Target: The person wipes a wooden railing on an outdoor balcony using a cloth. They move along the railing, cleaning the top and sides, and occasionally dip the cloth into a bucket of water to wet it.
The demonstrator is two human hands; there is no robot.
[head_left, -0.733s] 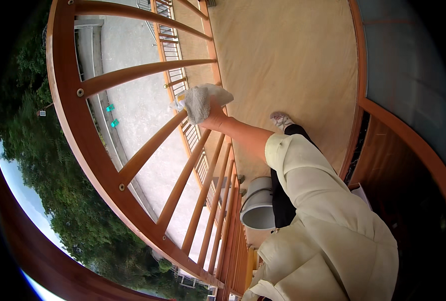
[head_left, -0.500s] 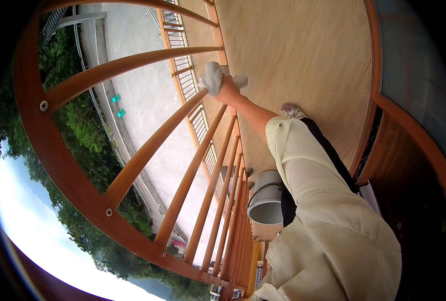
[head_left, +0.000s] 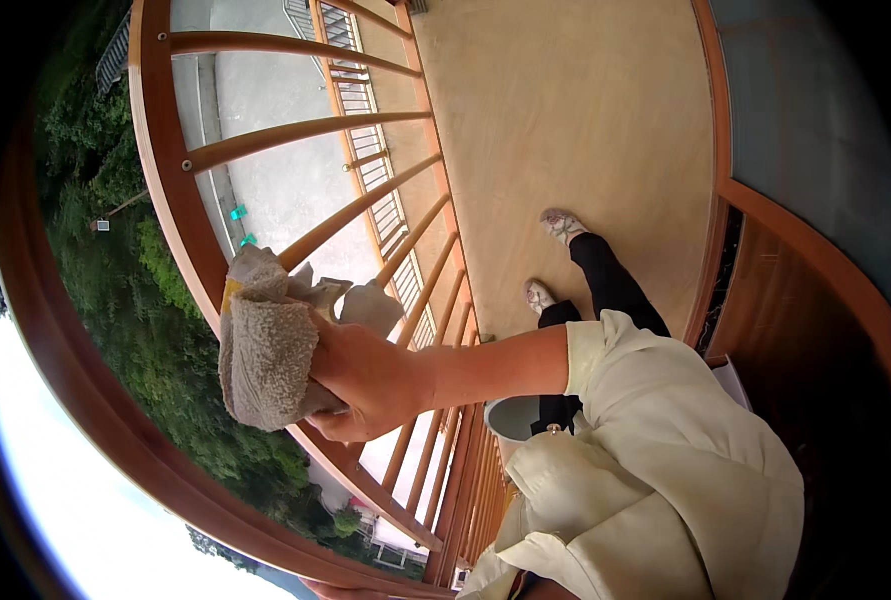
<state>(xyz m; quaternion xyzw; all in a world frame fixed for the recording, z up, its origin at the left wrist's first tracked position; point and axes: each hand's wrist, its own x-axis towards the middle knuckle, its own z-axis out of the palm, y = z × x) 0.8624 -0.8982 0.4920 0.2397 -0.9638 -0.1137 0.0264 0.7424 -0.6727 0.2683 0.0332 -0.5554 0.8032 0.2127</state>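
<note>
Wooden boards make up the balcony floor [head_left: 565,130], a pale tan surface that runs from the railing on the left to a reddish-brown wall [head_left: 805,300] with a grey pane above it on the right. Along the floor's left edge stands an orange-brown wooden railing [head_left: 175,180] with a thick top rail and slanted bars; through the bars show a grey concrete yard far below, green trees and bright sky.

From the head camera, one hand [head_left: 370,375], which side it belongs to cannot be told, reaches out from a cream sleeve [head_left: 665,470] to the railing. Its grip is closed around a beige towel-like cloth [head_left: 265,355], bunched up, and the cloth is pressed against the top rail near where the bars meet it. A second hand is not seen.

Below the arm, just inside the railing, a grey bucket [head_left: 510,420] shows partly behind the sleeve. Black trousers and two light shoes [head_left: 562,225] stand on the floor boards, near the railing's foot.
</note>
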